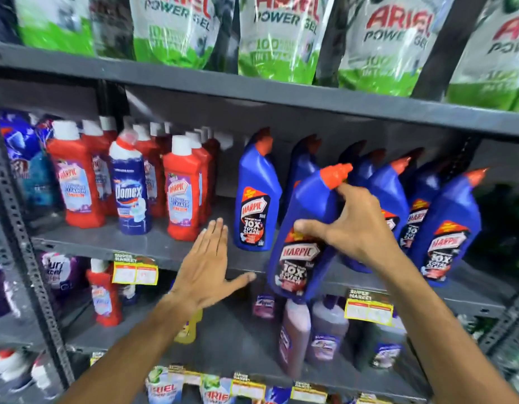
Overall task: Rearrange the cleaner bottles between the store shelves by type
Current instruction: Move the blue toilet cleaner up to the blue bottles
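My right hand (351, 225) grips a blue Harpic bottle (302, 246) with an orange cap by its neck, tilted, in front of the middle shelf (165, 246). My left hand (208, 266) is flat and empty, fingers spread, over the shelf's front edge. Another blue Harpic bottle (256, 199) stands upright just left of the held one. Several more blue Harpic bottles (444, 228) stand on the right. On the left stand several red Harpic bottles (77, 182) with white caps, and among them one dark blue Domex bottle (131, 191).
Green and white Ariel pouches (278, 39) line the top shelf. The lower shelf holds purple bottles (296, 336), a red bottle (105, 298) and a yellow one (189, 328). Yellow price tags (135, 272) hang on the shelf edges. A perforated grey upright (25, 243) stands at left.
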`<state>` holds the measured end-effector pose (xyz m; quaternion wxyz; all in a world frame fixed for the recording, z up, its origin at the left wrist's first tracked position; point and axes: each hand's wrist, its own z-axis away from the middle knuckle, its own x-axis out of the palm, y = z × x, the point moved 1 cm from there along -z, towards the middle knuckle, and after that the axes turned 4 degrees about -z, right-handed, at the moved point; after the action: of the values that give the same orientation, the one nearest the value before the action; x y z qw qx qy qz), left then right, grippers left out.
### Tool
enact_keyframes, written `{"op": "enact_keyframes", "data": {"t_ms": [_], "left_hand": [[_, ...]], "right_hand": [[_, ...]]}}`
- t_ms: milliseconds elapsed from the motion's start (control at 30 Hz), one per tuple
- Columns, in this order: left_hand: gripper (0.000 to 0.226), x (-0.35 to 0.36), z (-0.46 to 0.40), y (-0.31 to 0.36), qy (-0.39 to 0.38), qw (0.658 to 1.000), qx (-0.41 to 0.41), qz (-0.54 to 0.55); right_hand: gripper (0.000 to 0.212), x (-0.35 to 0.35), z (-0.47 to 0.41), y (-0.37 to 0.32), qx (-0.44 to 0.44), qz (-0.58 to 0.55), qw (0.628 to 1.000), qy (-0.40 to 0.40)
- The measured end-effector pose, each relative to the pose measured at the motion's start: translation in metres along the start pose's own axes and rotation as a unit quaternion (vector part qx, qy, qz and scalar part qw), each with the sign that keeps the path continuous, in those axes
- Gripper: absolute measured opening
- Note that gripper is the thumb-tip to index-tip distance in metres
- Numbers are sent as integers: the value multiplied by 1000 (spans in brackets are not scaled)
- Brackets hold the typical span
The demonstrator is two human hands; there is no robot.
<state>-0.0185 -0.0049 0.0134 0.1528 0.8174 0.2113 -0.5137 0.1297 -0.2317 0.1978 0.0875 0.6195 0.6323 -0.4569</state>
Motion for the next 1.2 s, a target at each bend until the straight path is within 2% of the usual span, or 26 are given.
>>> {"op": "enact_keyframes", "data": {"t_ms": [167, 300, 433, 667, 900, 1000, 1100, 1200], "left_hand": [[146, 8, -26, -10, -113, 993, -42, -18], [154, 13, -32, -12, -176, 984, -33, -2], [161, 16, -33, -15, -173, 985, -17, -16], [143, 22, -33, -14, -157, 986, -23, -43], [142, 22, -32, -14, -161, 986, -24, -44], [143, 23, -32, -15, -156, 986, -25, -43], [143, 23, -32, -15, -157, 986, -26, -42], [143, 24, -32, -16, -156, 987, -26, -40]], "right_hand": [[47, 4, -50, 22, 5, 6, 1000, -1], [44, 15, -78, 44, 23, 7, 999, -22], [46, 22, -98, 65, 36, 5, 999, -40], [51, 28, -111, 90, 61, -64, 995, -42], [89, 51, -95, 118, 92, -206, 974, -15], [89, 76, -60, 143, 140, -278, 950, 1], [95, 101, -30, 166, 184, -301, 936, -7], [84, 114, -17, 176, 204, -295, 933, -41]]}}
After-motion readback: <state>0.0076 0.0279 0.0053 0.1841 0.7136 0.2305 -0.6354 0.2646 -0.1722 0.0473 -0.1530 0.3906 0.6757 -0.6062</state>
